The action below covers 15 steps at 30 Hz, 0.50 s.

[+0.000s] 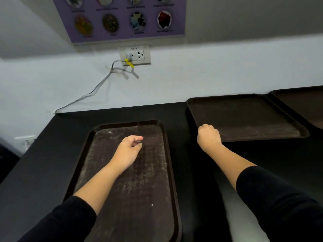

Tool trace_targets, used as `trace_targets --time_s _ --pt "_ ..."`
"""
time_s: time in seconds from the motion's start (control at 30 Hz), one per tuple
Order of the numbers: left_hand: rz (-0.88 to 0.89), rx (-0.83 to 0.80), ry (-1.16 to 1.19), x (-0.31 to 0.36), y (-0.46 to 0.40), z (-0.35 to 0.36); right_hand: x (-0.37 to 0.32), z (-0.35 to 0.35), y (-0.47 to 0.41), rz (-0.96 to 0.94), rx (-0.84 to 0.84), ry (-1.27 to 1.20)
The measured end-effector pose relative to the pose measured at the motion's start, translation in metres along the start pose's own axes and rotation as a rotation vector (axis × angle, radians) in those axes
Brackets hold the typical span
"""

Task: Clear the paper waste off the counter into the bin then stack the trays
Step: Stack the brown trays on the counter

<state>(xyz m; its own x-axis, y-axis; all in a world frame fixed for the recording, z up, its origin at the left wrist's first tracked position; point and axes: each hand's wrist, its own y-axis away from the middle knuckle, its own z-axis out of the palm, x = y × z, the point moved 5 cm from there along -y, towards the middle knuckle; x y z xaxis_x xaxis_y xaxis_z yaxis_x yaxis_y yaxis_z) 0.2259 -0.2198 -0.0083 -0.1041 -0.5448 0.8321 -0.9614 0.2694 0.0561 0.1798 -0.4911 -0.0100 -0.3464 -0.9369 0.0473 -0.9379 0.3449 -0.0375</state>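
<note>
Three dark brown trays lie on the black counter (176, 112). The near tray (153, 198) runs lengthwise toward me, its surface dusty. My left hand (128, 151) hovers over its far half, fingers loosely curled, holding nothing. The middle tray (244, 117) sits to the right, its near-left corner raised off the counter. My right hand (208, 136) is closed on that corner's rim. A third tray (304, 105) is partly cut off at the far right edge. No paper waste or bin shows.
A white wall backs the counter, with a socket (135, 55) and a grey cable (90, 92) running down to the counter's back left corner. A purple poster (122, 18) hangs above. The counter's left edge drops off beside the near tray.
</note>
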Motion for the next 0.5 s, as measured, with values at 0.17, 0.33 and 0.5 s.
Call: trace_targets --time_s 0.17,0.33,0.5 --pt "-0.054 -0.059 0.162 0.012 -0.005 -0.005 -0.049 -0.049 0.014 -0.192 0.224 -0.063" --pt "-0.221 -0.167 0.553 0.031 -0.006 -0.012 -0.108 -0.108 0.046 -0.325 0.343 -0.081" --pt "-0.349 -0.332 0.884 0.049 0.000 -0.014 -0.156 -0.139 0.074 -0.445 0.327 -0.079"
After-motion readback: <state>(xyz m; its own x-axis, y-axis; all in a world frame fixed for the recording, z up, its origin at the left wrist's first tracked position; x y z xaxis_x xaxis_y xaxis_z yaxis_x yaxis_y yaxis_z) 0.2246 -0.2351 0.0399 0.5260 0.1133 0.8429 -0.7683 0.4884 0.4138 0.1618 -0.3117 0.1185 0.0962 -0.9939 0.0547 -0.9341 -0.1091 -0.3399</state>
